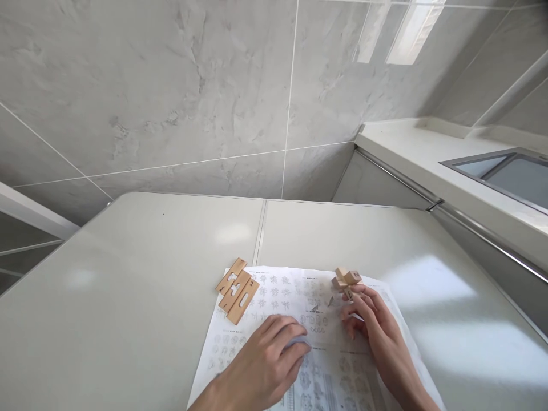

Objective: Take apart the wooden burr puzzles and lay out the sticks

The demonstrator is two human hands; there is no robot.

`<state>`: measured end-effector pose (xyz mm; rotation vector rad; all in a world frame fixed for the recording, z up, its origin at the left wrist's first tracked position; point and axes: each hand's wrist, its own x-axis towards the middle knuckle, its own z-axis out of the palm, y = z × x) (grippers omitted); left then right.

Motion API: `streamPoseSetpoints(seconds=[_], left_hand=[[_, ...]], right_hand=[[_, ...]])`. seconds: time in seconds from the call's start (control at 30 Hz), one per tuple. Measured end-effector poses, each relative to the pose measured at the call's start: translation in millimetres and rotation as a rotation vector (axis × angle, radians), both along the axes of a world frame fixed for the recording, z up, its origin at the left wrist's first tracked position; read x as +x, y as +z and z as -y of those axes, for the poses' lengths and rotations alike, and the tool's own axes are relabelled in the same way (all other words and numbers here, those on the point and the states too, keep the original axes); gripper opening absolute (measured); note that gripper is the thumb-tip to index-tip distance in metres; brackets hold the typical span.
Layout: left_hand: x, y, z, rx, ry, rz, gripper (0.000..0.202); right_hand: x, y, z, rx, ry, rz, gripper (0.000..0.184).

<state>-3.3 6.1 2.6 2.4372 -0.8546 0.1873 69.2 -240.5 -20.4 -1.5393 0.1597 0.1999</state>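
My left hand (274, 357) lies over the middle of a printed paper sheet (268, 305). Its fingers are loosely bent, with a gap between thumb and forefinger where pale paper shows; no object is visible in it. At the sheet's far right edge, my right hand (379, 325) has its fingertips on a small wooden burr puzzle (347, 278) made of crossed blocks, one marked with a character. The fingertips close around its near arm, while the lower fingers curl beneath. Several flat wooden plates (238, 291) with cutouts and numbers overlap at the sheet's upper left corner.
The white table (128, 297) has a seam (260, 234) running away from me. Behind it stands a grey tiled wall (192, 85). On the right is a white counter (402, 148) with a metal-framed recess (505, 171). A white frame (38, 214) stands at the left edge.
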Motion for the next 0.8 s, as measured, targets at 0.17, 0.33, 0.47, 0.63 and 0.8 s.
streamPoseSetpoints(seconds=[0.17, 0.33, 0.47, 0.63, 0.8], left_hand=[[-3, 3.0, -2, -0.215, 0.146, -0.246, 0.022], [-6, 6.9, -4, -0.568, 0.325, -0.644, 0.065], [-3, 8.4, -2, -0.816, 0.194, -0.810, 0.090], [4, 10.5, 3, -0.864, 0.100, -0.874, 0.082], [7, 10.5, 2, -0.808, 0.158, -0.786, 0.078]], right_hand=[[-10, 3.5, -8, 0.052, 0.223, 0.025, 0.037], [-28, 5.5, -20, 0.220, 0.505, 0.032, 0.032], [-36, 7.3, -30, 0.409, 0.685, -0.057, 0.036], [-36, 5.4, -33, 0.571, 0.795, -0.144, 0.044], [-36, 3.9, -34, 0.595, 0.719, -0.132, 0.042]])
